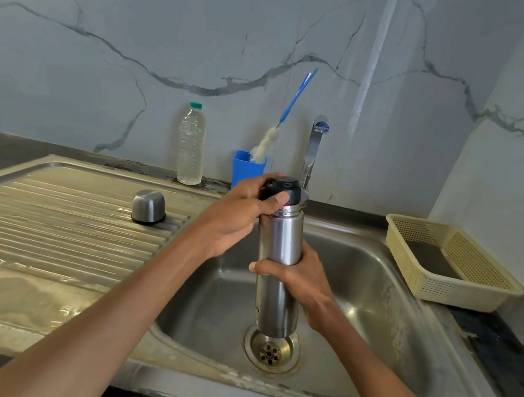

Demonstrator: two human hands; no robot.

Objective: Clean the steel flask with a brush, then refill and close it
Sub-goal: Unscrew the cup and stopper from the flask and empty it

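Observation:
The steel flask (281,239) stands upright above the sink basin (374,304), over the drain. My right hand (302,281) grips its body at mid-height. My left hand (240,215) grips the black stopper (285,188) on the flask's mouth, thumb in front. The flask's steel cup lid (149,207) sits upside down on the draining board. A bottle brush (277,131) with a blue handle and white bristles leans in a blue cup (244,169) at the back wall.
A clear plastic water bottle (191,145) with a green cap stands left of the blue cup. The tap (314,148) rises behind the flask. A cream plastic basket (467,288) holding a dark sponge sits on the right counter.

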